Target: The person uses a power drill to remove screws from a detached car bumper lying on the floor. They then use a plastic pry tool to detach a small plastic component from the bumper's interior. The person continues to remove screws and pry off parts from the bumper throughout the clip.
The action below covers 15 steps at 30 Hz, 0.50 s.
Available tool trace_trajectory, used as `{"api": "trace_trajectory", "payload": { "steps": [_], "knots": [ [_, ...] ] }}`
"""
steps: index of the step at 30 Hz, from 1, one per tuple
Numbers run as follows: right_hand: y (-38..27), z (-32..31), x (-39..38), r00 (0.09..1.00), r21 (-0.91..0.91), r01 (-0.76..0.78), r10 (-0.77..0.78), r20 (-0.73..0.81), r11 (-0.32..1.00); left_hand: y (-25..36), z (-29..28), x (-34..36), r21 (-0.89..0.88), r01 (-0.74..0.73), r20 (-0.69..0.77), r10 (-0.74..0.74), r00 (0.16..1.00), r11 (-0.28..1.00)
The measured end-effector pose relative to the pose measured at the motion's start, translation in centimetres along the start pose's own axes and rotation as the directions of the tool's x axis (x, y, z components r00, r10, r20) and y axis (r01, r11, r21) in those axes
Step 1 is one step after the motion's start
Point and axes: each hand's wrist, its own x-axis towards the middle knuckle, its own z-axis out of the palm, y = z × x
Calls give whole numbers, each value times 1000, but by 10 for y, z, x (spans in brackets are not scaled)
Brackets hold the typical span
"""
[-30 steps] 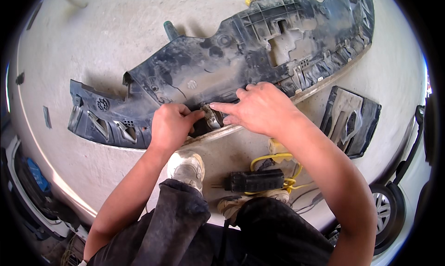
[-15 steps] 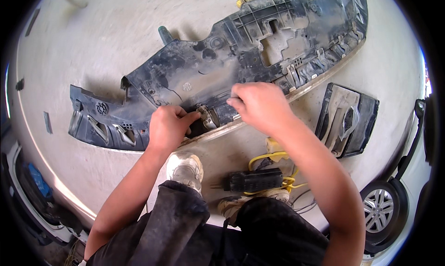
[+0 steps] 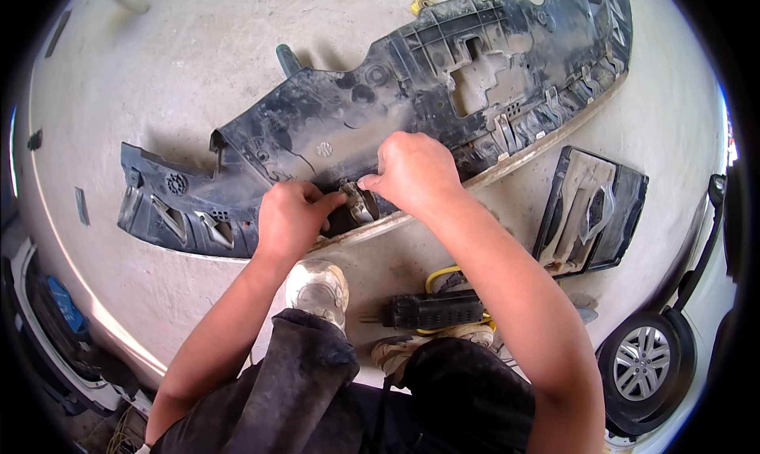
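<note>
A long, dusty black plastic car bumper cover [image 3: 348,113] lies slantwise on the floor before me, its inner side up. In a recess at its near edge sits a small, dull metallic part [image 3: 362,205], worn and grimy. My left hand [image 3: 294,218] is closed at the left side of this part, thumb against it and the other fingers curled. From the right, my right hand [image 3: 418,173] reaches over with bent fingers, its thumb tip at the upper end of the part. Whatever its fingertips pinch is hidden behind the hand.
A black power tool [image 3: 431,310] with a yellow cord [image 3: 440,278] lies by my shoes. To the right rests a dusty black-framed panel [image 3: 590,208]. A green-ended object [image 3: 287,58] pokes out behind the bumper cover. A car wheel [image 3: 645,364] stands at lower right.
My right hand has moved left and slightly down, bringing its thumb from the bumper cover's surface to the metallic part. The left hand stays almost where it was.
</note>
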Motion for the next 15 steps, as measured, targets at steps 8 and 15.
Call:
{"api": "trace_trajectory", "payload": {
  "steps": [8,15],
  "knots": [
    [-12,-6,-4,999,-87,-38,41,32,995,-1,1,0,6,-2,-1,2,1000,1000],
    [0,1,-15,998,-14,20,-21,-51,1000,-4,2,-2,-6,-40,-7,40,999,999]
  ]
}}
